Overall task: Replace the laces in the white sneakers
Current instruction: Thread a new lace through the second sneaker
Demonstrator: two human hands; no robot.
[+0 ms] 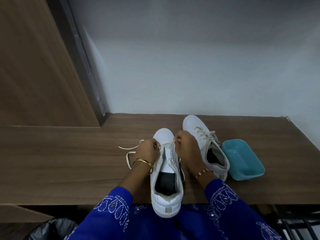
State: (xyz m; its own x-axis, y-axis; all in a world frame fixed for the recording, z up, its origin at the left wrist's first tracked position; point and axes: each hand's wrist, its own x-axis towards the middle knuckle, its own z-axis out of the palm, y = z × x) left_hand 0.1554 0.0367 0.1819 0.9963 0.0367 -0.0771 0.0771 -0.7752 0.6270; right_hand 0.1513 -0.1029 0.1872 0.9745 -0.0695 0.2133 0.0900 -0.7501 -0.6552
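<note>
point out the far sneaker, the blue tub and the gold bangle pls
far sneaker [193, 122]: head view, on its white toe cap.
blue tub [242, 157]: head view, on its inner floor.
gold bangle [143, 161]: head view, on the band across the left wrist.

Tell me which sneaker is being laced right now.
The near sneaker, heel overhanging the table edge: left hand and right hand both pinch its lace. The far sneaker, beside the blue tub, sits untouched.

Teal tub [243, 159] on wooden desk [69, 161]; black bin bag [52, 229] below.
</note>
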